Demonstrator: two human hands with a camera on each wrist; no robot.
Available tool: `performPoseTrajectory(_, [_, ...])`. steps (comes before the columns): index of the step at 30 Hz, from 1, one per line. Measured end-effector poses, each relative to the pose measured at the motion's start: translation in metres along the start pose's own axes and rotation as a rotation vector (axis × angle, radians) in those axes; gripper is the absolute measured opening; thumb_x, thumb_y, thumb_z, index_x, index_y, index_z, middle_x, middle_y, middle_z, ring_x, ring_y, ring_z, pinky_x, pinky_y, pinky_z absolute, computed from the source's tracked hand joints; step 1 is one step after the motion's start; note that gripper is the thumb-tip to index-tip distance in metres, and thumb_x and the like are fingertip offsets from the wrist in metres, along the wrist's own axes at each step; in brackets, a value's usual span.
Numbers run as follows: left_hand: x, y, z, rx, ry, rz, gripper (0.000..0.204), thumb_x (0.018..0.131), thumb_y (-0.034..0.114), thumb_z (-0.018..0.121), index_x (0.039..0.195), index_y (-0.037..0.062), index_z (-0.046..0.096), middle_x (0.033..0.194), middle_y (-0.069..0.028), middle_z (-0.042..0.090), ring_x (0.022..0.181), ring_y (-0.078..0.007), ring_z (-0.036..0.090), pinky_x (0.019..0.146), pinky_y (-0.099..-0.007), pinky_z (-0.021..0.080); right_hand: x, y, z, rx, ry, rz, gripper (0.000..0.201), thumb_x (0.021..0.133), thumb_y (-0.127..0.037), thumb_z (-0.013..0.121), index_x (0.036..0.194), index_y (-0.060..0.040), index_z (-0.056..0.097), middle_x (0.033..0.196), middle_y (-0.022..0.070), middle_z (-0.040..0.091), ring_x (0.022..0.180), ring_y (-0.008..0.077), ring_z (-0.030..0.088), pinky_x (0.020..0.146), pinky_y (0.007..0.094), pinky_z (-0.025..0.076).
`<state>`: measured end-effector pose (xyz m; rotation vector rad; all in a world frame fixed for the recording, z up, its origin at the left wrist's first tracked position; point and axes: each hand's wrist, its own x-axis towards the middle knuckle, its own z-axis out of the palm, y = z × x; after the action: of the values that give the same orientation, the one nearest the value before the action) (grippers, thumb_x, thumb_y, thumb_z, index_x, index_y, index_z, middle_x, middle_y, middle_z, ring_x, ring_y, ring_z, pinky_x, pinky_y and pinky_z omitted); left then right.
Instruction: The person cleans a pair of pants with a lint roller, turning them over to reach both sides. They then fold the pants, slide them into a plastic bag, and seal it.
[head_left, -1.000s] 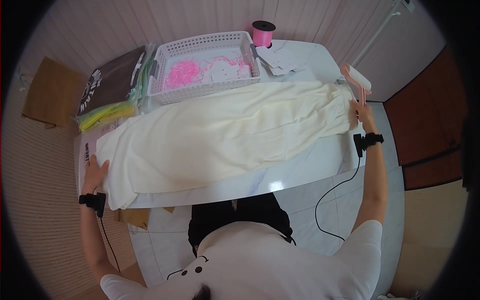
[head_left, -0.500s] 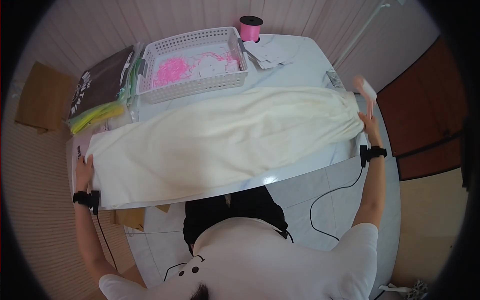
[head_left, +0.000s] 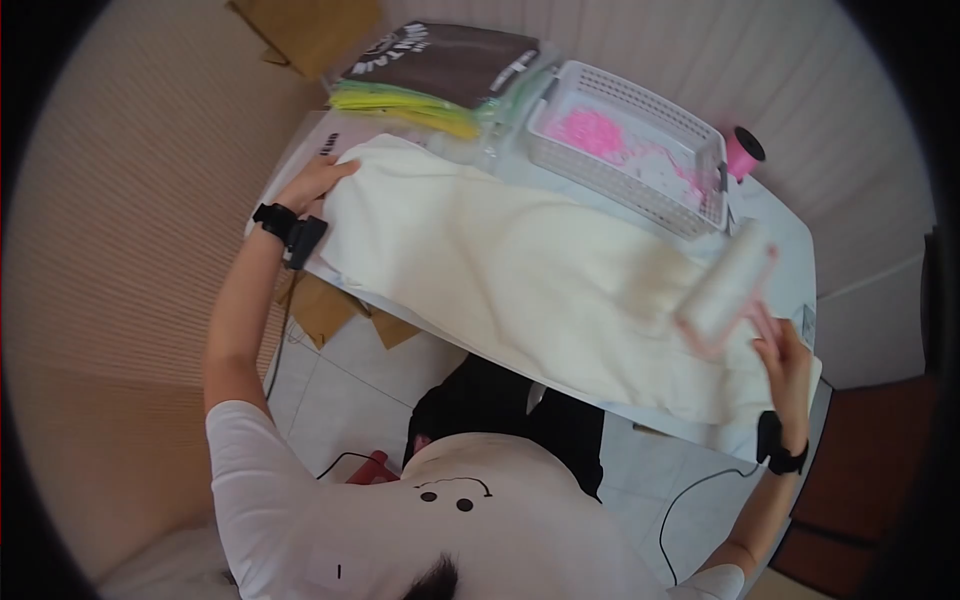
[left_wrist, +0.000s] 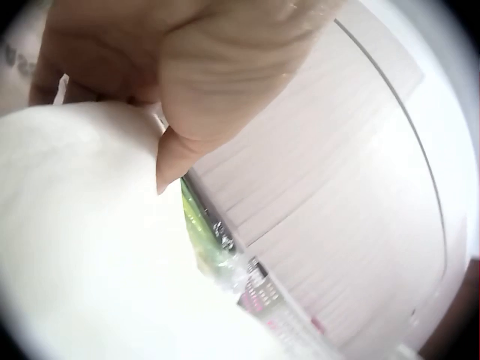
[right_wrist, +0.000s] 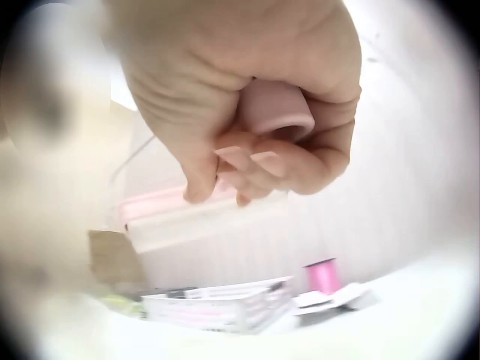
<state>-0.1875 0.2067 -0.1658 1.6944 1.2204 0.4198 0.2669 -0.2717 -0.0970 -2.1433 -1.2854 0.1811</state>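
Observation:
A cream cloth garment (head_left: pixel 480 240) lies stretched along the table. At its left end my left hand (head_left: pixel 316 183) holds the edge; the left wrist view shows the thumb over the cloth (left_wrist: pixel 82 225) and the fingers of the hand (left_wrist: pixel 180 67) behind it. My right hand (head_left: pixel 788 365) grips the pink handle of a lint roller, whose white roll (head_left: pixel 728 280) is blurred above the garment's right part. In the right wrist view the fingers of the hand (right_wrist: pixel 247 112) are curled round the handle (right_wrist: pixel 274 109).
Behind the garment stand a white basket (head_left: pixel 640 198) with pink shreds and a pink ribbon spool (head_left: pixel 742 152). Bagged dark and yellow-green clothes (head_left: pixel 450 65) lie at the back left. Brown paper (head_left: pixel 325 305) is below the table's front edge.
The head view has turned. The lint roller has swung from beyond the garment's right end to above the cloth, and my right hand no longer holds that end. My left hand stays at the left end.

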Motion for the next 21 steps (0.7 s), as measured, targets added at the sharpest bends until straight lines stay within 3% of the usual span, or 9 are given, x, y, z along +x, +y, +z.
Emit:
performPoseTrajectory(1, [0.001,-0.003,0.001,-0.170,0.015,0.028,0.046,0.085,0.041,0.063,0.101,-0.0022,0.062,0.083,-0.0067,0.064,0.071,-0.0140,0.059,0.062,-0.0278,0.048,0.010,-0.038,0.020,-0.016,-0.149,0.031,0.025,0.081,-0.014,0.070,0.097,-0.0002,0.057,0.066,0.0095,0.048,0.060,0.0126,0.042,0.056,0.0270,0.039])
performPoseTrajectory(4, [-0.005,-0.013,-0.010,0.006,0.182,0.065,0.041,0.086,0.043,0.062,0.090,0.0019,0.065,0.074,-0.0030,0.060,0.065,-0.0100,0.054,0.057,-0.0240,0.043,0.049,-0.100,0.075,0.077,-0.363,-0.210,0.031,0.081,-0.024,0.071,0.098,-0.0017,0.058,0.065,0.0156,0.053,0.056,0.0254,0.050,0.056,0.0328,0.043])
performPoseTrajectory(8, [-0.019,-0.010,-0.026,0.271,-0.078,-0.101,0.042,0.087,0.044,0.061,0.087,0.0021,0.066,0.070,-0.0005,0.056,0.066,-0.0088,0.050,0.059,-0.0240,0.041,0.104,-0.166,0.150,0.086,-0.498,-0.542,0.036,0.086,-0.037,0.064,0.096,-0.0026,0.058,0.072,0.0206,0.061,0.068,0.0391,0.059,0.060,0.0421,0.046])
performPoseTrajectory(10, [-0.013,-0.021,-0.029,0.217,-0.113,-0.044,0.042,0.088,0.042,0.060,0.089,0.0007,0.066,0.073,-0.0018,0.059,0.067,-0.0093,0.052,0.061,-0.0246,0.042,0.129,-0.194,0.191,0.039,-0.520,-0.673,0.038,0.086,-0.037,0.063,0.099,-0.0015,0.059,0.071,0.0205,0.060,0.066,0.0361,0.060,0.060,0.0392,0.045])
performPoseTrajectory(15, [-0.010,-0.026,-0.016,-0.119,-0.102,-0.066,0.037,0.093,0.030,0.054,0.104,-0.0054,0.060,0.098,-0.0087,0.065,0.083,-0.0144,0.060,0.075,-0.0284,0.047,0.154,-0.241,0.286,0.024,-0.473,-0.713,0.041,0.091,-0.044,0.053,0.097,-0.0037,0.055,0.073,0.0196,0.064,0.070,0.0385,0.063,0.063,0.0472,0.048])
performPoseTrajectory(19, [-0.018,-0.032,0.000,0.266,0.135,0.047,0.039,0.094,0.025,0.051,0.113,-0.0087,0.054,0.101,-0.0186,0.063,0.093,-0.0189,0.060,0.079,-0.0298,0.048,0.151,-0.235,0.301,-0.178,-0.542,-0.729,0.041,0.092,-0.045,0.049,0.100,-0.0048,0.052,0.071,0.0190,0.063,0.068,0.0383,0.063,0.062,0.0481,0.049])
performPoseTrajectory(20, [-0.023,-0.029,0.003,0.317,0.137,0.051,0.043,0.094,0.027,0.051,0.117,-0.0086,0.051,0.104,-0.0251,0.062,0.097,-0.0273,0.061,0.083,-0.0346,0.047,0.150,-0.224,0.292,-0.224,-0.545,-0.740,0.040,0.092,-0.045,0.049,0.100,-0.0057,0.051,0.070,0.0195,0.063,0.068,0.0389,0.062,0.062,0.0487,0.049])
performPoseTrajectory(21, [-0.018,-0.035,0.004,0.386,0.168,0.080,0.043,0.094,0.028,0.050,0.117,-0.0086,0.051,0.106,-0.0262,0.061,0.098,-0.0302,0.060,0.084,-0.0361,0.046,0.149,-0.211,0.281,-0.275,-0.550,-0.751,0.039,0.093,-0.045,0.048,0.100,-0.0065,0.050,0.070,0.0200,0.062,0.068,0.0395,0.062,0.062,0.0492,0.048])
